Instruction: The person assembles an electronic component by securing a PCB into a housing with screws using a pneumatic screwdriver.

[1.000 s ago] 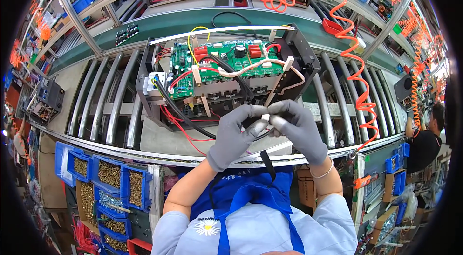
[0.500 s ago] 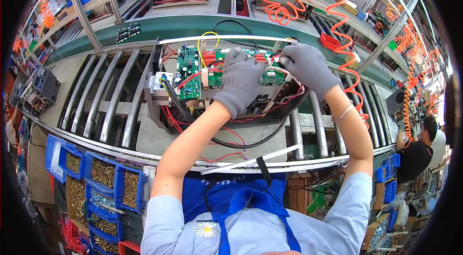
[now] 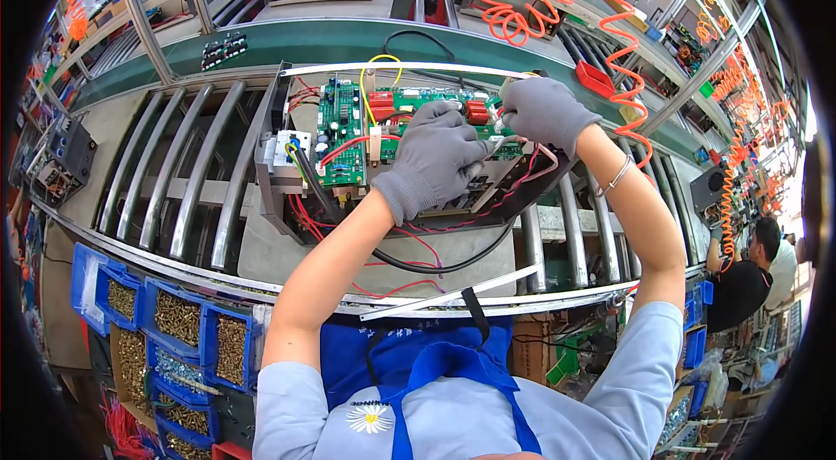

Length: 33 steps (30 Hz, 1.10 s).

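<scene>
Since a second ago, your left hand [image 3: 435,154] and right hand [image 3: 549,112] have moved from the near side of the chassis [image 3: 275,197] to over its circuit board [image 3: 341,122]. Steel rollers [image 3: 194,168] flank the open chassis; the green circuit board lies inside. Your fingers [image 3: 468,151] bend close above it; whether either hand grips anything, I cannot tell.

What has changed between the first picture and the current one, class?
The left hand and right hand moved forward and apart: the left is now over the middle of the circuit board, the right by its right end. The small white piece they held can no longer be made out; whether either grips anything is unclear. The board and blue bins stayed in place.
</scene>
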{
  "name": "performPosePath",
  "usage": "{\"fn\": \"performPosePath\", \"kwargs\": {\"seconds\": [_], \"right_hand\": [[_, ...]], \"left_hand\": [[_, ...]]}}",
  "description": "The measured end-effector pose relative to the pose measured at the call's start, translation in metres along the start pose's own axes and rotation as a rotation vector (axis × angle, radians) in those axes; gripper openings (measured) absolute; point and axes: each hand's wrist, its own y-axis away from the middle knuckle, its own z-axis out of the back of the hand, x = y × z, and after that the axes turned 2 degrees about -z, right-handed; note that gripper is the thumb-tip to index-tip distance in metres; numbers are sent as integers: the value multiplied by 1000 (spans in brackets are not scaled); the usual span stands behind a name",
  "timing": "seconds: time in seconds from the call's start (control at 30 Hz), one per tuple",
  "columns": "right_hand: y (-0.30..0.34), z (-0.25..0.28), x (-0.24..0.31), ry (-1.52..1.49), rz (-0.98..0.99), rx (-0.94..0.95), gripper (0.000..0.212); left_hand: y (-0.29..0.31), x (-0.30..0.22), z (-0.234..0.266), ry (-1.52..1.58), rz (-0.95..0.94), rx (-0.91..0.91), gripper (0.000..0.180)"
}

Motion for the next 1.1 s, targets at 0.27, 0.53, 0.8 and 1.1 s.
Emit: {"fn": "performPosePath", "kwargs": {"seconds": [0.27,0.53,0.8,1.1], "right_hand": [[-13,3,8,57,-43,55,25],[-15,9,6,47,-30,120,28],[-18,14,6,25,-20,196,30],[-25,3,1,-50,-44,174,31]], "left_hand": [[0,1,-3,-7,-10,-16,21],[1,2,-1,8,-9,-12,21],[-1,2,-3,16,-2,-4,21],[-1,2,-2,18,-8,1,20]]}}
